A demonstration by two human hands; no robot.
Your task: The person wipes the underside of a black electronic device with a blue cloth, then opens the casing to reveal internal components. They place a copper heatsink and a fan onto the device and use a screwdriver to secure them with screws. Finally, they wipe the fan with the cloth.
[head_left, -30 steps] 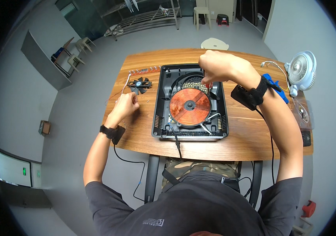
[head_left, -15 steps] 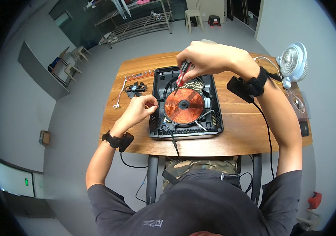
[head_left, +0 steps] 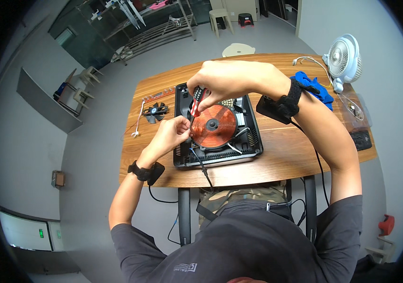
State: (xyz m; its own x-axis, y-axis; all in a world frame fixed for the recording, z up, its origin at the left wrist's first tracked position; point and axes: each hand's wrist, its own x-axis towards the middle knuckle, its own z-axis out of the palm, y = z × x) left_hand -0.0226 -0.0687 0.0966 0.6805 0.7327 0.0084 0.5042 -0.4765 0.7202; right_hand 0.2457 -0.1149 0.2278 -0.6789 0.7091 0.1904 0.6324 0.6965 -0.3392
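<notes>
My right hand [head_left: 216, 84] grips a screwdriver [head_left: 196, 104] with a red and black handle. It is tilted, its tip down at the left edge of a round copper coil [head_left: 216, 137]. There, the fingertips of my left hand [head_left: 167, 135] are pinched together beside the tip; whatever they hold is too small to make out. The coil, with a black hub, sits inside an open black appliance housing [head_left: 255, 134], seemingly an induction cooker base. A black cable [head_left: 204, 171] hangs over the housing's front edge, and a white wire lies right of the coil.
On the wooden table [head_left: 286, 155], a small black fan [head_left: 156, 112] and an orange circuit strip [head_left: 158, 96] lie to the left. A blue cloth [head_left: 323, 92], a white desk fan [head_left: 343, 59] and a dark flat object [head_left: 361, 140] are at the right. A stool [head_left: 238, 49] stands beyond the table.
My right hand has brought the screwdriver down and left, so its tip now meets my left fingertips at the coil's edge. The view has shifted slightly, uncovering the blue cloth.
</notes>
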